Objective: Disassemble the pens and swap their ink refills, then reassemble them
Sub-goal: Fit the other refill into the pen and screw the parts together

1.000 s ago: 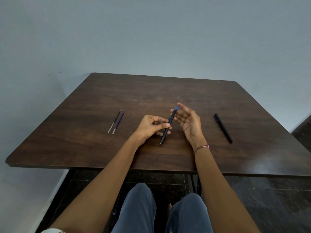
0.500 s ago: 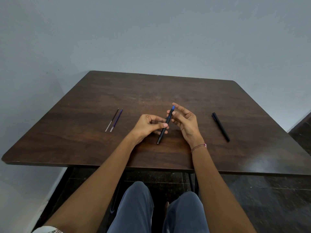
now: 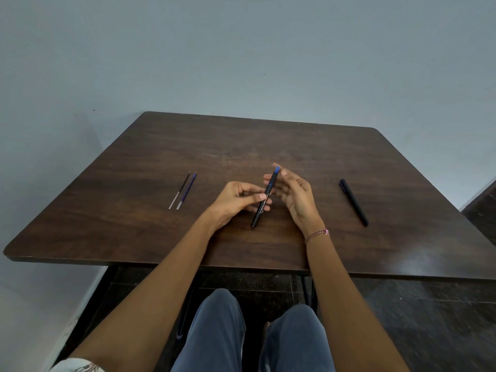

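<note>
Right now your left hand pinches the black pen barrel at mid-length, thumb pressed on top and fingers curled under. The barrel tilts up and away over the middle of the table, its lower end just above or touching the top (can't tell which) and its blue end cap up by your right fingertips. Your right hand is spread loosely, palm toward the barrel. The fingertips sit near the blue cap, but a real grip isn't visible.

Handling, as a judgement: the barrel looks like light, stiff plastic, smooth and a bit slippery, so keep the mid-body pinch and take the blue cap between thumb and finger pads to twist or pull. It needs little force and is unlikely to break.

The two ink refills lie side by side, nearly touching, toward the left edge of the table, one with a dark tube and one bluish, both with clear lower ends. They are thin, very light and slightly flexible, and likely to roll or bend if pinched near one end. Pick them up at mid-length and keep off the tips.

The second black pen lies flat toward the right edge, well apart from your hands, and looks closed.

The table is dark wood laminate with rounded corners, smooth and slightly glossy near the right front corner, so round parts may roll. A plain pale wall stands behind and to the left, with dark floor below. Your knees are under the near edge, and a bracelet is on your right wrist.
</note>
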